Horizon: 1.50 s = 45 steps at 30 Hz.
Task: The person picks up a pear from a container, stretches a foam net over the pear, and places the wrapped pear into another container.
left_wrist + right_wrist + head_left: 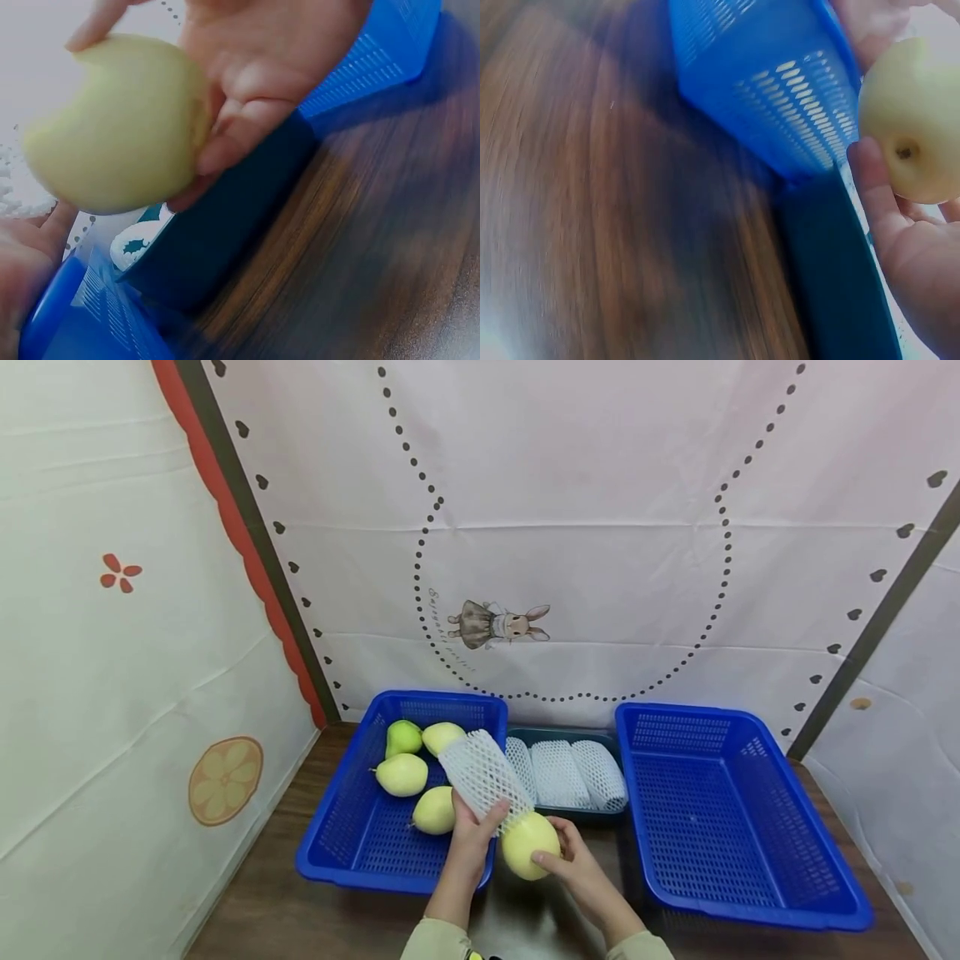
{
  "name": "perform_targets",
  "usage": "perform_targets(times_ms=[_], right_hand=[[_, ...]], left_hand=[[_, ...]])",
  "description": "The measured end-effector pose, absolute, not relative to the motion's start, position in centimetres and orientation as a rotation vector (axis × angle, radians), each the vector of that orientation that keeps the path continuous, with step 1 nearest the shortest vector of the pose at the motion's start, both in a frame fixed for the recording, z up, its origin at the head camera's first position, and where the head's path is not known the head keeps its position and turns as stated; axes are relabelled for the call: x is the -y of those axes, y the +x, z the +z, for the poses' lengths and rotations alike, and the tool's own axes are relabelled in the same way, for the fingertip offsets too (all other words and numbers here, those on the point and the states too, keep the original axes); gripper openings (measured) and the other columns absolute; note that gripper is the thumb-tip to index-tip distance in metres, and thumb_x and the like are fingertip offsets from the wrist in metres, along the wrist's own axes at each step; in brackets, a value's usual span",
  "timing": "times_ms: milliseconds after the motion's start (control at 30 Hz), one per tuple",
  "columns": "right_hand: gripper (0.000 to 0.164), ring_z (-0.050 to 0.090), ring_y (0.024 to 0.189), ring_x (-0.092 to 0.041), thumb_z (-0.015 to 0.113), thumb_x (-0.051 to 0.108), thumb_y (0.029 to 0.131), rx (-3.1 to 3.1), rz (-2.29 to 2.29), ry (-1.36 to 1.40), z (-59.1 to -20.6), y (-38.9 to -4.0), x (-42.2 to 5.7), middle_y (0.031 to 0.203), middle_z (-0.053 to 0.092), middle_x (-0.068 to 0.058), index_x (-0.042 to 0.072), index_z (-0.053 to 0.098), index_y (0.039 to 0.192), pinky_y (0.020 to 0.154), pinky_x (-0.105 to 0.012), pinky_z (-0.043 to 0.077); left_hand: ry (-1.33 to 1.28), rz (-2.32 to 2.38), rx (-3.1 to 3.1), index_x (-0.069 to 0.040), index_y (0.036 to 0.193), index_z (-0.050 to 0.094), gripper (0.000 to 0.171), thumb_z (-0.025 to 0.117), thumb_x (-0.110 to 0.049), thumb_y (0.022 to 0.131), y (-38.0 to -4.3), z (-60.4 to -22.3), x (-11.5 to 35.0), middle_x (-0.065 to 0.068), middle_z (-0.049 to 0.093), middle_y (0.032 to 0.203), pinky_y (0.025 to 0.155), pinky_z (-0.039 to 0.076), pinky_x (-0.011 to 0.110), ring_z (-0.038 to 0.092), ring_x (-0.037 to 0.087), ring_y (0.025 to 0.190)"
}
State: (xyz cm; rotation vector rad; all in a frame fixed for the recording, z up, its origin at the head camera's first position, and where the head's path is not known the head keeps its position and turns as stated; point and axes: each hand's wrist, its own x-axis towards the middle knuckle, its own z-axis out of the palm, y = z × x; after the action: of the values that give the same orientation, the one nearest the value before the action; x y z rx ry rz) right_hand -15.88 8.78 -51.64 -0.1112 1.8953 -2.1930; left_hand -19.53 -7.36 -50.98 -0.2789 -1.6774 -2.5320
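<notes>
My right hand (583, 870) grips a pale yellow-green pear (529, 850), thumb on the near side and fingers around the right side. A white foam net sleeve (474, 768) is held in my left hand (470, 842), its lower end right at the pear's upper left. The sleeve's far end reaches up over the left blue basket (330, 868). In the right wrist view the pear (922, 127) shows its small dark dimple, with the right thumb beside it. The left wrist view has the pear (120, 127) in the right fingers; most of the left hand is cut off there.
Several pears (402, 775) lie in the left basket. Between the baskets, a dark green tray (592, 816) holds folded white foam nets (558, 774). Another blue basket (712, 827) stands on the right of the wooden table (255, 893). A printed cloth (600, 585) hangs behind.
</notes>
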Motion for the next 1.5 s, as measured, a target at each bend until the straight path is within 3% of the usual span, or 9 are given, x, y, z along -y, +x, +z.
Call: perform_targets(times_ms=[233,500,600,767,933,1033,1167,1500], right_hand=[[0.064,0.051,0.100,-0.016,0.056,0.013,0.089,-1.719,-2.280,-0.126,-51.0,-15.9,-8.5,0.131,0.038,-0.019,-0.002,0.021,0.140,0.084,-0.031,0.042],[0.063,0.053,0.102,-0.013,0.049,0.011,0.091,-1.569,-2.384,-0.154,-50.7,-15.9,-8.3,0.122,0.047,-0.011,-0.009,0.016,0.140,0.088,-0.029,0.042],[0.057,0.050,0.107,-0.012,0.039,0.012,0.095,-1.485,-2.389,-0.191,-50.4,-16.0,-8.3,0.122,0.047,-0.007,-0.008,0.013,0.141,0.092,-0.030,0.038],[0.057,0.036,0.123,-0.017,0.023,0.031,0.101,-1.333,-2.342,-0.216,-49.8,-16.3,-8.3,0.138,0.033,-0.011,-0.001,0.006,0.144,0.103,-0.037,0.026],[0.071,0.027,0.131,-0.032,0.026,0.050,0.098,-1.272,-2.289,-0.120,-49.4,-16.7,-8.1,0.146,0.021,-0.024,0.001,0.005,0.146,0.107,-0.049,0.017],[0.073,0.032,0.129,-0.036,0.027,0.051,0.098,-1.207,-2.276,-0.065,-49.4,-16.6,-8.1,0.143,0.028,-0.025,0.001,0.006,0.146,0.104,-0.053,0.023],[0.075,0.044,0.121,-0.034,0.027,0.053,0.097,-1.065,-2.273,-0.032,-49.6,-16.4,-8.5,0.132,0.044,-0.020,-0.002,0.007,0.144,0.100,-0.047,0.033],[0.073,0.046,0.121,-0.026,0.029,0.050,0.098,-0.931,-2.361,-0.033,-48.9,-16.6,-8.5,0.128,0.048,-0.014,-0.001,0.006,0.145,0.103,-0.040,0.031]], left_hand=[[-0.319,-2.530,1.749,-0.018,0.145,0.000,0.087,0.063,-0.008,0.086,-19.5,-51.0,7.4,0.020,0.024,0.145,0.094,0.039,0.025,0.033,0.031,0.128],[-0.411,-2.481,1.827,-0.016,0.145,0.005,0.088,0.067,-0.008,0.082,-19.4,-51.0,7.3,0.018,0.026,0.145,0.095,0.038,0.025,0.034,0.030,0.128],[-0.433,-2.465,1.861,-0.015,0.145,0.007,0.090,0.069,-0.011,0.080,-19.4,-51.0,7.3,0.016,0.026,0.146,0.096,0.036,0.024,0.032,0.028,0.129],[-0.400,-2.397,1.955,-0.017,0.145,0.010,0.096,0.075,-0.014,0.075,-19.4,-51.0,7.3,0.010,0.028,0.146,0.100,0.029,0.024,0.030,0.024,0.129],[-0.386,-2.350,2.070,-0.019,0.146,0.013,0.097,0.077,-0.013,0.074,-19.5,-51.0,7.3,0.006,0.032,0.143,0.104,0.025,0.034,0.035,0.021,0.126],[-0.374,-2.343,2.113,-0.017,0.146,0.014,0.097,0.078,-0.011,0.073,-19.5,-50.8,7.2,0.007,0.032,0.142,0.104,0.024,0.038,0.036,0.021,0.125],[-0.380,-2.335,2.116,-0.011,0.146,0.013,0.097,0.077,-0.008,0.073,-18.8,-49.5,7.4,0.012,0.033,0.141,0.104,0.024,0.042,0.037,0.025,0.124],[-0.487,-2.342,2.127,-0.007,0.144,0.019,0.091,0.077,-0.009,0.074,-18.0,-47.9,7.4,0.012,0.039,0.137,0.099,0.032,0.032,0.042,0.022,0.118]])
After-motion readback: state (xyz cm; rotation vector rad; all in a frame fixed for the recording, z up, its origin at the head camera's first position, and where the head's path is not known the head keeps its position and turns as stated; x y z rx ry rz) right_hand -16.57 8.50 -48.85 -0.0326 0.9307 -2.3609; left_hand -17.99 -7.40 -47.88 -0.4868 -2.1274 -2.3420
